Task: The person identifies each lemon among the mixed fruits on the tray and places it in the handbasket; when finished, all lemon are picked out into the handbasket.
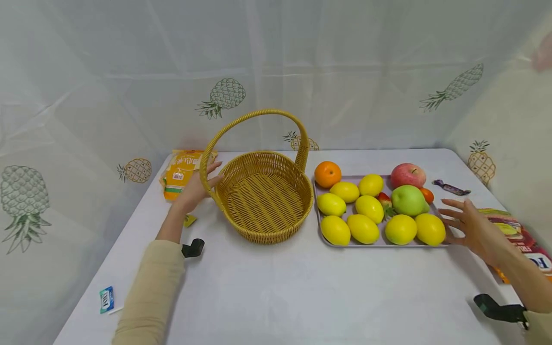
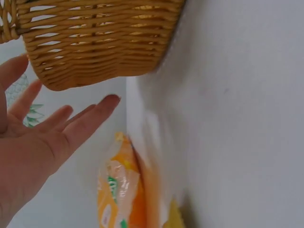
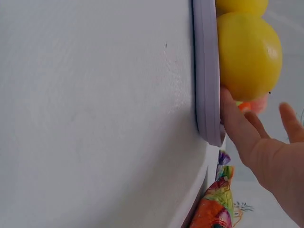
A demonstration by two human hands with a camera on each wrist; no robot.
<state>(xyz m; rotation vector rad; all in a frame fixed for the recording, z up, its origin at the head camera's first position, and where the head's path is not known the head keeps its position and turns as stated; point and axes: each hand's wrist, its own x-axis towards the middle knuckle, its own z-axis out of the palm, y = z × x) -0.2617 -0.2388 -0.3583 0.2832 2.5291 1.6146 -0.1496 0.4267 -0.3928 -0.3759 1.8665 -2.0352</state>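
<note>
A golden wicker basket (image 1: 263, 201) with a tall arched handle stands on the table with nothing inside. My left hand (image 1: 196, 189) is at its left side, fingers spread; in the left wrist view the straight fingers reach beside the basket wall (image 2: 104, 42). To the right lies a lilac tray (image 1: 379, 246) bearing several lemons (image 1: 363, 229), an orange (image 1: 327, 174), a red apple (image 1: 408, 175), a green fruit (image 1: 408, 200), a strawberry (image 1: 384, 199) and a small orange fruit (image 1: 427, 195). My right hand (image 1: 472, 227) is at the tray's right edge, thumb close to a lemon (image 3: 249, 57), fingers loosely extended.
An orange food bag (image 1: 181, 175) lies behind my left hand, with a small yellow packet (image 1: 189, 220) nearer. A blue packet (image 1: 107, 299) is at the front left. A purple-wrapped candy (image 1: 450, 187) and a red bag (image 1: 523, 239) lie on the right.
</note>
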